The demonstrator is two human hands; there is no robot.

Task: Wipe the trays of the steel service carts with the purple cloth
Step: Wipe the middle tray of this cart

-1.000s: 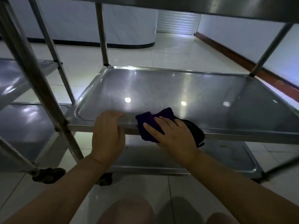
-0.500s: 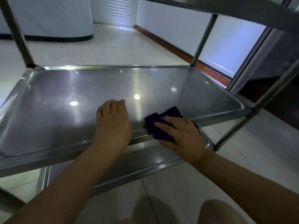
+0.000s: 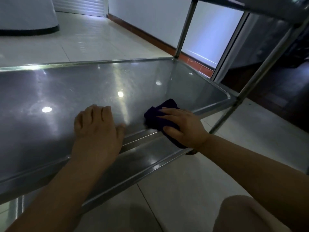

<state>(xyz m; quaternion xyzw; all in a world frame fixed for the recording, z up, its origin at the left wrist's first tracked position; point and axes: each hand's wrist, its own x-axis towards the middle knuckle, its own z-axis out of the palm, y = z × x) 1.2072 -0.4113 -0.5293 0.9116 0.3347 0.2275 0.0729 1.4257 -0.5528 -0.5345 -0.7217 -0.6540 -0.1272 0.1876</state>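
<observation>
The purple cloth [image 3: 160, 118] is soft and light. It bends and bunches up easily, so I think it is best held flat under the palm, with the fingers spread on top to push it along. The steel is smooth and shiny, so the cloth should slide well.

The cloth lies on the middle tray [image 3: 66, 91] of the steel cart, close to the near rim and toward the right corner. Part of it hangs over that rim. The right hand [image 3: 183, 126] presses down on it with flat fingers, and the thumb is tucked against the cloth's near side. The left hand [image 3: 97, 129] rests on the tray just beside it, apart from the cloth. Its fingers bend a little and hold nothing. A lower tray [image 3: 150, 158] shows under the rim.

Compared with half a second ago, the view has turned more to the right, so the cart's right posts [image 3: 257, 76] are now nearer the middle. The right hand and cloth have slid a bit farther onto the tray. The left hand has stayed in nearly the same spot on the steel.
</observation>
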